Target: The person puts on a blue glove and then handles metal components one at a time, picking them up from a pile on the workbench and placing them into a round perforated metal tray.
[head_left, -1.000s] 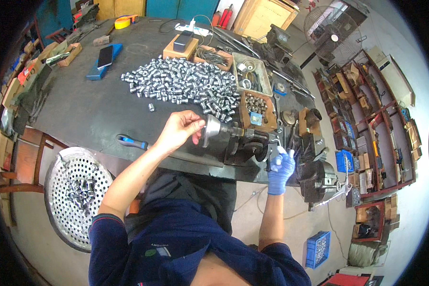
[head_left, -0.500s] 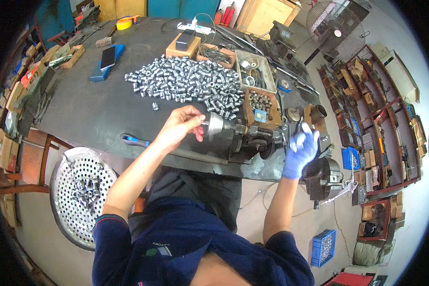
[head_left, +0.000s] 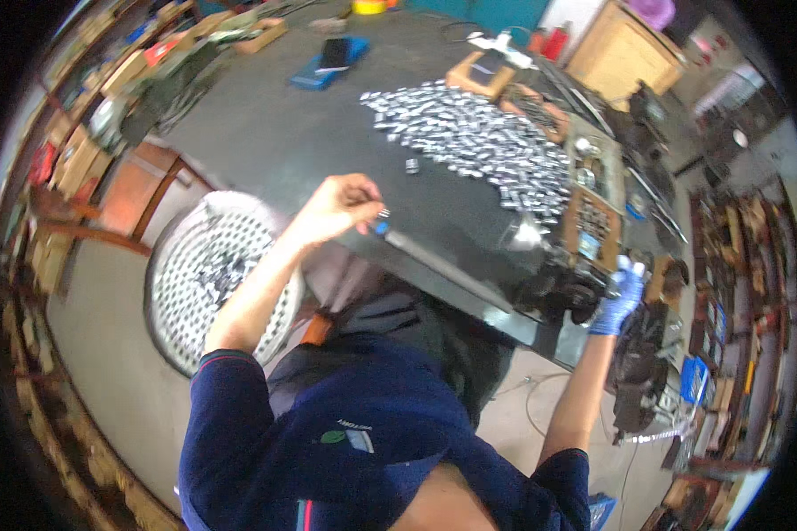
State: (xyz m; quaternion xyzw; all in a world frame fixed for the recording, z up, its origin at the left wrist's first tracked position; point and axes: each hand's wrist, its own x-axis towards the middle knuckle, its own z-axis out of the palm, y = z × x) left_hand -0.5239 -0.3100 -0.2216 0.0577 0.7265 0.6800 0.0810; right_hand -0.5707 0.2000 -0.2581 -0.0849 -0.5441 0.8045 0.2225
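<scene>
At the near edge of the dark workbench (head_left: 266, 133): the person stands over it, both arms reaching forward.

Left hand: the bare left hand (head_left: 336, 208) hangs over the bench edge, fingers pinched together on a small metal cylinder (head_left: 383, 212); a blue-handled tool (head_left: 380, 227) lies just beneath it.

Right hand: the blue-gloved right hand (head_left: 618, 301) is closed on the handle of the dark bench machine (head_left: 562, 296); how tightly, I cannot tell.

What has changed: a second ago the left hand was up against the machine's round end; now it has drawn back to the left, well apart from the machine, carrying the small piece with it. The right hand has stayed at the machine's right side.

What that means: judging from this, one piece has come out of the machine and is on its way elsewhere, so one cycle looks finished.

Other pieces: a broad pile of cylinders (head_left: 469, 137) lies on the bench top, well apart from the left hand.

Perforated round tray (head_left: 208, 279): sits low at the person's left, beside the left forearm, with a few metal pieces in it.
</scene>
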